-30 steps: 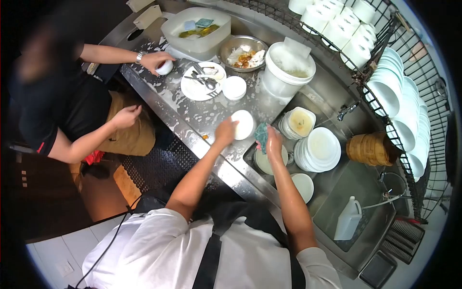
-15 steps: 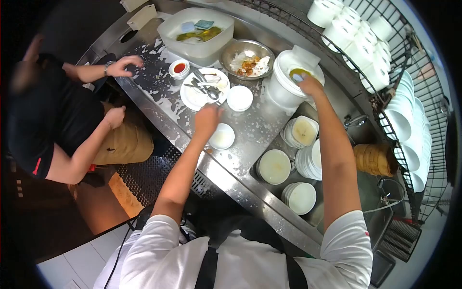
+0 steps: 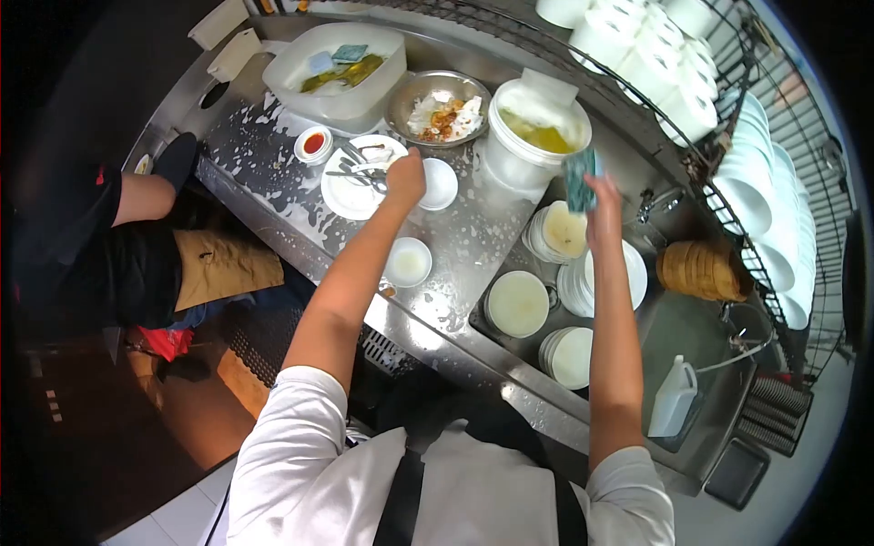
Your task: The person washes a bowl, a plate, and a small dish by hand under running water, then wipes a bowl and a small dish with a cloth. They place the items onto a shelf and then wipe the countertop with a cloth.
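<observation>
In my right hand (image 3: 604,211) is a green scouring sponge (image 3: 581,180), held over the sink side just in front of the white bucket (image 3: 530,162) of yellowish liquid. My left hand (image 3: 406,179) is closed at the right edge of a white plate (image 3: 344,197); what its fingers grip is hidden. Spoons and other cutlery (image 3: 353,173) lie on that plate. Beside the hand stands a small white bowl (image 3: 438,186), and nearer me another white bowl (image 3: 407,263). A small cup of red sauce (image 3: 314,144) sits left of the plate.
A metal bowl of food scraps (image 3: 440,109) and a plastic tub (image 3: 339,100) stand at the back. Stacked bowls (image 3: 517,304) and plates fill the sink's near side. A wire rack (image 3: 728,182) overhangs the right. A co-worker (image 3: 137,227) stands at left.
My right hand has come out of the white bucket with the sponge and moved towards me. My left hand has shifted to the plate's right edge. The co-worker has turned, hands no longer visible.
</observation>
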`<state>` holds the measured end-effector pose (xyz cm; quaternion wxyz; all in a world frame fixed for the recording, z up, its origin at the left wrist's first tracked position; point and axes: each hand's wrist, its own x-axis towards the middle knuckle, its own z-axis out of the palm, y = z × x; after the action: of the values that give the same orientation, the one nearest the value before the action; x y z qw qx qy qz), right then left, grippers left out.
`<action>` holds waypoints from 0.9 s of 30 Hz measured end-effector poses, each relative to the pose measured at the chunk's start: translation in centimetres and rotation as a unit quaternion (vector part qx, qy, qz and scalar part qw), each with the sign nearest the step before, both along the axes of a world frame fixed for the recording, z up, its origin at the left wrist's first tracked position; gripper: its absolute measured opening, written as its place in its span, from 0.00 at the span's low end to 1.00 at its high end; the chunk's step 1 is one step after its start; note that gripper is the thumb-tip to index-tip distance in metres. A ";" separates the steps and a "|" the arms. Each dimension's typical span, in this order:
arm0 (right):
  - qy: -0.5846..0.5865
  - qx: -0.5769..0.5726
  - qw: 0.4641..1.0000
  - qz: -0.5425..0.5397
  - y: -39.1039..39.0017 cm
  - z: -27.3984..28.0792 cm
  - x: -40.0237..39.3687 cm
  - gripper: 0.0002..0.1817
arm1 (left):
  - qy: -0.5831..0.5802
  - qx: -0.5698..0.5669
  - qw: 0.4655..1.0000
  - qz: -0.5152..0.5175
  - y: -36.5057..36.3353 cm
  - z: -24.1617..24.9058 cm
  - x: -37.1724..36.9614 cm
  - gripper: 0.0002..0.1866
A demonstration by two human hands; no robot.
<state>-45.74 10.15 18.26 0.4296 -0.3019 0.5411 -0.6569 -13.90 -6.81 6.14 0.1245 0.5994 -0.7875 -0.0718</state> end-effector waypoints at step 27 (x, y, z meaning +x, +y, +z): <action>0.623 0.043 0.781 0.019 16.2 -8.5 2.0 0.12 | 0.555 0.427 0.714 -0.025 28.8 3.1 -17.9 0.32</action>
<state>-43.77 26.31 9.78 0.0242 -0.6367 0.7127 -0.2934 -31.82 22.04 9.21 0.2684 0.4216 -0.4770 -0.7230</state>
